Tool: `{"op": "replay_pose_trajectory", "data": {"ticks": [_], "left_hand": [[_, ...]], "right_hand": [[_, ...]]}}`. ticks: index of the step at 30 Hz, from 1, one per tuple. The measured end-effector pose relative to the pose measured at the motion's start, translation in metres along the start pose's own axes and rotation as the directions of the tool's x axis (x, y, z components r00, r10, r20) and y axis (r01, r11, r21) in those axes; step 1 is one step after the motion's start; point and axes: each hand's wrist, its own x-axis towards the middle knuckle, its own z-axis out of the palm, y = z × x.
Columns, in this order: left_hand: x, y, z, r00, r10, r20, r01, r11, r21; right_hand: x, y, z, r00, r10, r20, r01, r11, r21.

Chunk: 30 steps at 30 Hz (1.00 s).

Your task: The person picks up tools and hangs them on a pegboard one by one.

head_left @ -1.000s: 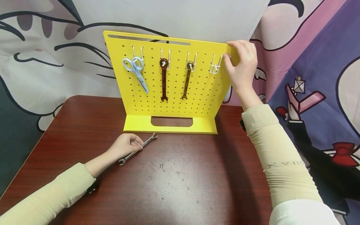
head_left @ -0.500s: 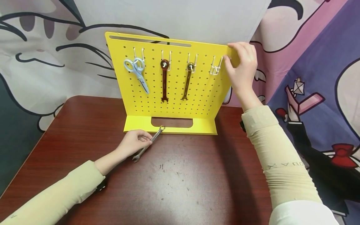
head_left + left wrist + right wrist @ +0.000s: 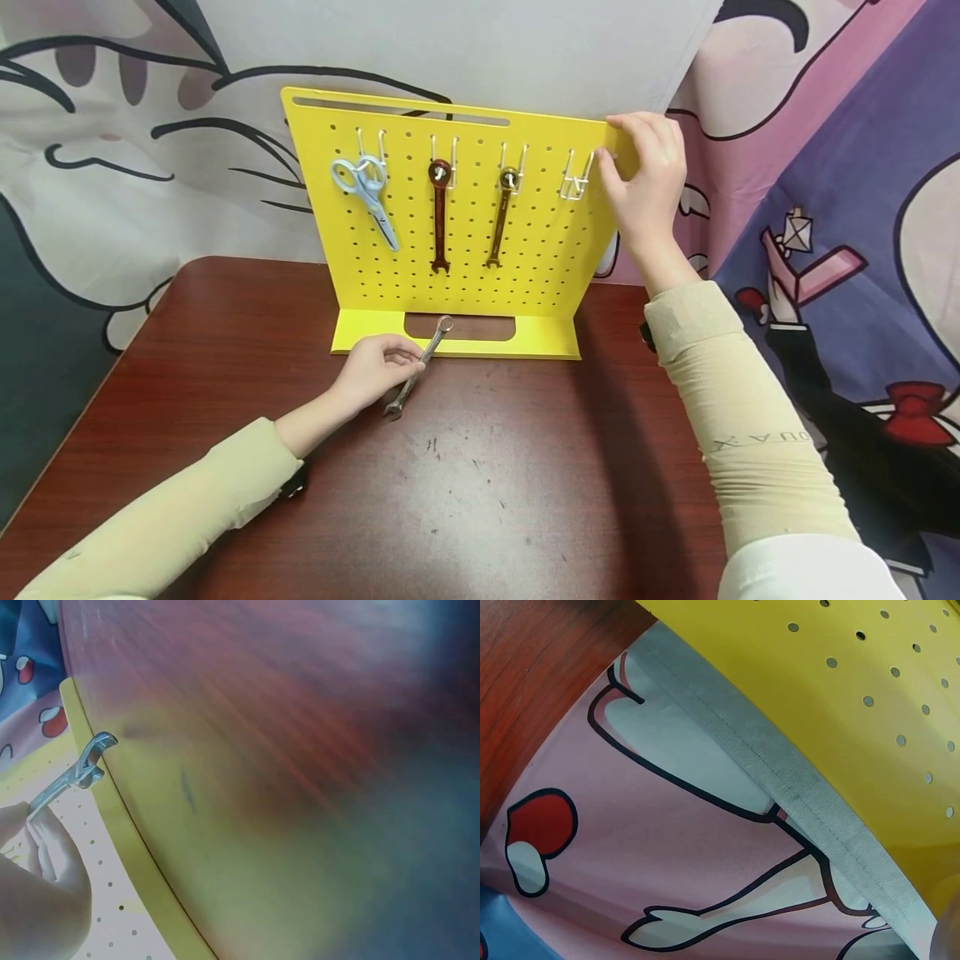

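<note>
My left hand (image 3: 378, 367) pinches a silver combination wrench (image 3: 435, 340) near its middle, above the table by the pegboard's front lip. Its ring end points up towards the board and its open end hangs down to the left. In the left wrist view the open end of the wrench (image 3: 91, 761) sticks out past the fingers. My right hand (image 3: 648, 171) grips the upper right edge of the yellow pegboard (image 3: 465, 287), thumb in front and fingertips over the top. Just left of that thumb is a white wire hook (image 3: 573, 185) with nothing hanging on it.
Light blue scissors (image 3: 367, 192), a dark reddish wrench (image 3: 439, 221) and a smaller dark wrench (image 3: 501, 221) hang on hooks across the board. The board stands on a brown wooden table (image 3: 480, 475). Behind it hangs a printed cartoon cloth (image 3: 225, 167).
My left hand has moved right and towards the board with the wrench, which has turned steeper, its ring end now over the base. The right hand stays on the board's edge.
</note>
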Motion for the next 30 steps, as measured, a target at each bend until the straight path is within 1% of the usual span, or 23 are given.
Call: {"op": "replay_pose_trajectory", "data": {"ticks": [6, 10, 12, 22, 27, 30], "left_hand": [[0.009, 0.004, 0.011, 0.999, 0.003, -0.052, -0.008, 0.996, -0.083], [0.016, 0.009, 0.02, 0.997, 0.001, -0.078, -0.01, 0.992, -0.122], [0.021, 0.013, 0.025, 0.997, 0.01, -0.082, -0.021, 0.991, -0.135], [0.045, 0.043, 0.05, 0.995, 0.057, -0.082, -0.073, 0.975, -0.211], [0.057, 0.062, 0.06, 0.993, 0.086, -0.081, -0.104, 0.962, -0.252], [0.064, 0.075, 0.066, 0.991, 0.109, -0.083, -0.128, 0.954, -0.27]], "right_hand": [[0.0, -0.001, 0.002, 0.996, 0.081, -0.024, -0.08, 0.996, 0.04], [0.0, -0.001, 0.003, 0.996, 0.087, -0.026, -0.086, 0.995, 0.042], [0.0, -0.001, 0.004, 0.996, 0.084, -0.028, -0.083, 0.996, 0.041], [0.0, -0.003, 0.003, 0.997, 0.069, -0.026, -0.068, 0.997, 0.032], [0.0, -0.003, 0.003, 0.998, 0.055, -0.026, -0.054, 0.998, 0.029], [0.0, -0.001, 0.003, 0.999, 0.027, -0.028, -0.027, 0.999, 0.02]]}}
